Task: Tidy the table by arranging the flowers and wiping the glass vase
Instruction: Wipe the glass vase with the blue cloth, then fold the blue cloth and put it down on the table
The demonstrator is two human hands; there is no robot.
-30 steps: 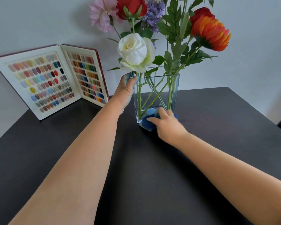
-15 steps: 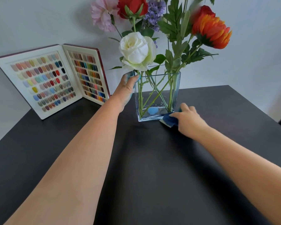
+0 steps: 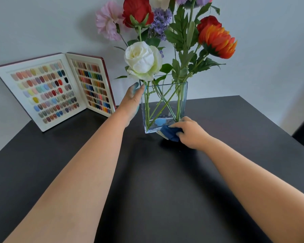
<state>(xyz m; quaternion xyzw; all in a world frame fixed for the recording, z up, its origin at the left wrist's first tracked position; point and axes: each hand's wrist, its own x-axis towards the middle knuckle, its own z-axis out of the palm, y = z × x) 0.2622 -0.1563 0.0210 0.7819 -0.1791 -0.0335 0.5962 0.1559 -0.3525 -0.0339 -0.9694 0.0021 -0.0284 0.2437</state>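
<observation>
Glass this thin wants a steady brace — my left hand [image 3: 132, 100] grips the clear square vase [image 3: 164, 106] of flowers [image 3: 144, 61] mid-table at its rim, while my right hand [image 3: 189, 132] presses the bunched blue cloth [image 3: 170, 133] firmly along its lower corner.

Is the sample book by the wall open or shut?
Open. The sample book stands with both pages spread toward the camera, showing rows of coloured nail samples, near the vase.
</observation>
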